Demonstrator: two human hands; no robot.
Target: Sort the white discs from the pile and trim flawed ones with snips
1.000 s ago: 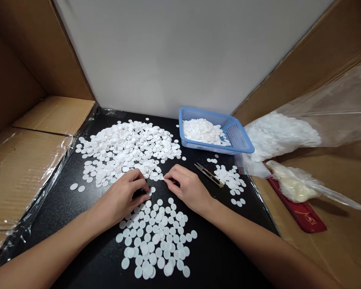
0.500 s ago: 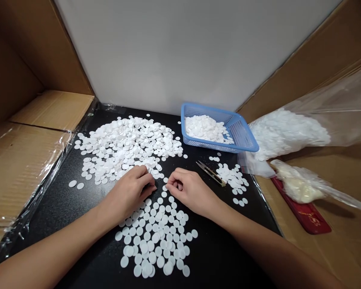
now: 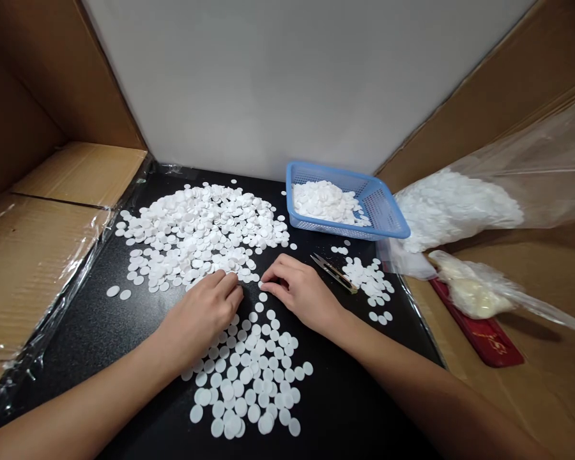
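Just at the near edge of the big pile of white discs, the left hand and right hand rest close together, fingers curled onto discs; any pinch is hidden. Thread snips lie right of the pile.

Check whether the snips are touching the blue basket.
Apart. The head view shows a strip of bare black tabletop between the tip of the snips and the near rim of the blue basket.

My left hand and right hand rest on white discs beside a blue basket.
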